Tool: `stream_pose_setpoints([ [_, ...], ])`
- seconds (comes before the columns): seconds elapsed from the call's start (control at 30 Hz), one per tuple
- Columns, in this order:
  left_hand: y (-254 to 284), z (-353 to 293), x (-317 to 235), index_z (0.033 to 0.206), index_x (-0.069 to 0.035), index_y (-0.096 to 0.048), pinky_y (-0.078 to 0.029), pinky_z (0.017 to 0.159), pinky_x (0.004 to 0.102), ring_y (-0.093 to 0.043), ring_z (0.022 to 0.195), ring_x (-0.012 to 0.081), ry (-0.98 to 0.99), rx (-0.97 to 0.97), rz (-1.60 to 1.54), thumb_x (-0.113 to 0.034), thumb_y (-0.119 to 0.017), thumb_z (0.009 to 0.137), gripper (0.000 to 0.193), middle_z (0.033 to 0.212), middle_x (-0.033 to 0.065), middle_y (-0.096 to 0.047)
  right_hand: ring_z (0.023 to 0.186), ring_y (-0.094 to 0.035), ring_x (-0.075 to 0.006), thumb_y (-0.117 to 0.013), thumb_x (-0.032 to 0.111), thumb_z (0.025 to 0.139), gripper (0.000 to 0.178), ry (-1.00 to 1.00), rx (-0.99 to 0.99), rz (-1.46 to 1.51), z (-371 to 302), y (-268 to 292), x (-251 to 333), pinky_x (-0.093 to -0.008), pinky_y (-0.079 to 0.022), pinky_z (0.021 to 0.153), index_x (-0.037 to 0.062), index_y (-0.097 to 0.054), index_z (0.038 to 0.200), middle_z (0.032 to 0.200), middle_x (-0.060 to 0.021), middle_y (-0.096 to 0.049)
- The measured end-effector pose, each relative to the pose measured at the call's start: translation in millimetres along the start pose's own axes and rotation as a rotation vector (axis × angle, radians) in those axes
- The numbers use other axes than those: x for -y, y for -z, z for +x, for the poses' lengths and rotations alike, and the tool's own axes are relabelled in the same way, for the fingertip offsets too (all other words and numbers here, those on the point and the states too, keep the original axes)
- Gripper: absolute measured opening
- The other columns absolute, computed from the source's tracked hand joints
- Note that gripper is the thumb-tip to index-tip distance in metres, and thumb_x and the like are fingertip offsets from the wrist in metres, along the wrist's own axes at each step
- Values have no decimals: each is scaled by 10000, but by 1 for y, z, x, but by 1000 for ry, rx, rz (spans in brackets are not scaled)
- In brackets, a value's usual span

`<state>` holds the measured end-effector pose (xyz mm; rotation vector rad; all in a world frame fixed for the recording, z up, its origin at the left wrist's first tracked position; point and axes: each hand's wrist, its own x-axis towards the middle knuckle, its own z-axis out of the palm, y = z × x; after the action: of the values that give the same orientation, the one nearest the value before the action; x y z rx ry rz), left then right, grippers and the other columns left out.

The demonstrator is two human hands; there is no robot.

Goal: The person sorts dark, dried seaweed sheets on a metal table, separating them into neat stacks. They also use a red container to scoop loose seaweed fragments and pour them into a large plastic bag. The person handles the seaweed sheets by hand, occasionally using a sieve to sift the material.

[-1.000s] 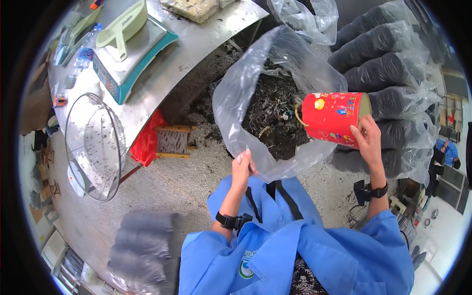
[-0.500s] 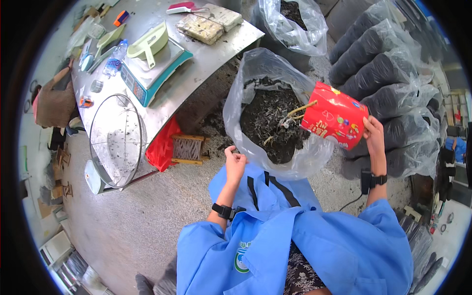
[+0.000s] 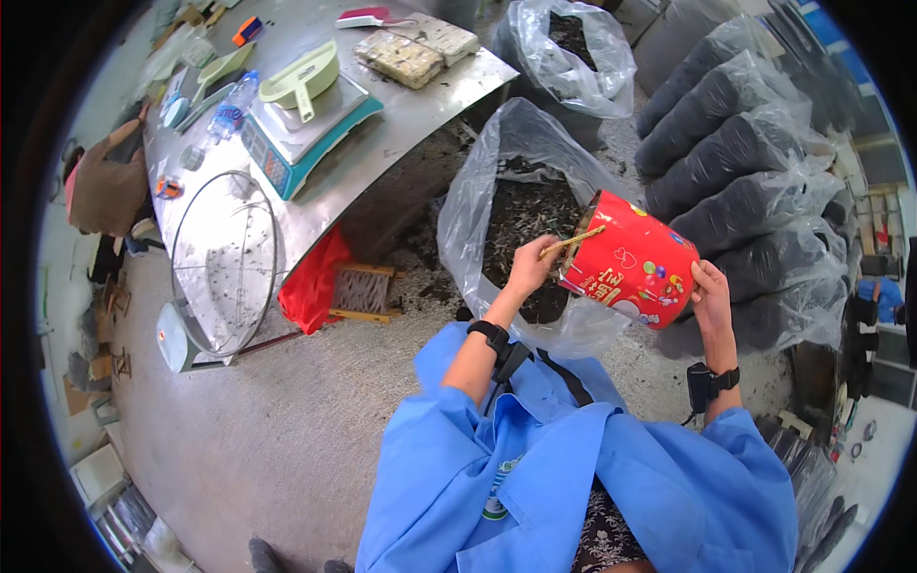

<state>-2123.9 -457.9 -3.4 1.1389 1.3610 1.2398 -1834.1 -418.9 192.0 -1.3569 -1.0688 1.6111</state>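
A red printed paper bucket (image 3: 635, 258) lies tilted on its side, its mouth facing left over a clear plastic bag (image 3: 468, 191). Dark loose material, like soil with pale fibres (image 3: 521, 220), fills the lower part of that bag. My right hand (image 3: 710, 286) grips the bucket by the edge of its base. At the mouth, my left hand (image 3: 531, 265) is closed on the bucket's yellow rope handle (image 3: 581, 241). What is inside the bucket is hidden from here.
On the metal table (image 3: 401, 124) at left are a scale (image 3: 315, 143) with a green scoop (image 3: 304, 81), and two blocks (image 3: 406, 53). A round wire-rimmed sieve (image 3: 275, 258) stands beside it. Filled black bags (image 3: 707, 153) line the right; another open bag (image 3: 611, 67) stands behind.
My left hand has moved right and up, from the bag's near rim to the rope handle, and has closed on it. The bucket has come slightly nearer to me and left.
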Motion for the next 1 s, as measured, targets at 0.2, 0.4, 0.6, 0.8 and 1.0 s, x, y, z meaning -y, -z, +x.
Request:
stream_pose_setpoints([
  [0.2, 25, 6, -10, 721, -74, -630, -450, 548, 437, -578, 619, 356, -206, 207, 665, -386, -567, 887, 359, 625, 151, -588, 523, -394, 7, -559, 132, 924, 231, 56, -172, -70, -5, 63, 33, -148, -273, 429, 116, -493, 704, 643, 57, -484],
  [0.4, 36, 17, 17, 1049, -98, -629, -472, 767, 428, -573, 956, 339, -26, 105, 1159, -321, -654, 808, 329, 1024, 155, -604, 538, -403, -2, -555, 143, 932, 228, 119, -334, -83, -17, 95, 55, -155, -305, 455, 112, -493, 714, 643, 55, -479],
  [0.6, -25, 24, -23, 1147, -33, -570, -431, 877, 386, -519, 1116, 303, -244, 240, 350, -273, -703, 792, 450, 1180, 197, -539, 553, -415, -4, -548, 148, 937, 225, 28, -312, -3, -22, 90, 25, -144, -312, 455, 97, -501, 723, 666, 39, -497],
  [0.8, -76, -2, -103, 780, 21, -543, -391, 503, 250, -404, 551, 56, 31, -40, -201, -214, -711, 813, 291, 572, 21, -499, 571, -433, -17, -542, 155, 940, 204, -112, -267, 97, -13, 67, -38, -158, -335, 475, 89, -510, 750, 683, 38, -519],
  [1.0, -19, -25, -117, 740, -69, -546, -392, 655, 333, -482, 658, 159, -634, -164, 261, -270, -717, 731, 264, 673, 21, -507, 952, -544, -186, -705, 111, 793, 503, 110, -70, -753, -4, 45, -34, -309, -472, 789, 35, -441, 1214, 1192, -94, -435],
])
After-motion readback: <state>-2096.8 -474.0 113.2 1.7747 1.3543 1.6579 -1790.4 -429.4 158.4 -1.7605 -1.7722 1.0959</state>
